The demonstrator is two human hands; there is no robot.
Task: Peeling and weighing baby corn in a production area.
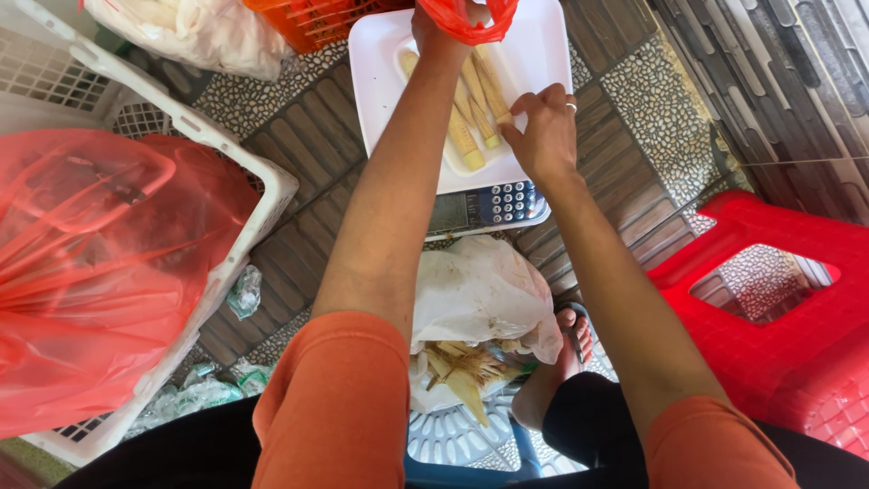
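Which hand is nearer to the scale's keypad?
Right. The right hand rests on the baby corn in the white tray, just above the keypad. The left hand is farther up, at the tray's far end, gripping a red bag.

Several pale yellow baby corn ears (472,116) lie side by side in a shallow white foam tray (380,54), their blunt cut ends toward the viewer and slim tips pointing away. The tray sits on top of a digital weighing scale (489,208) with a blue keypad. One small baby corn piece (504,119) is pinched at the right hand's (546,136) fingertips, just above the tray's right side. A red plastic bag (466,18) hangs from the left hand (434,27), over the tray's far edge.
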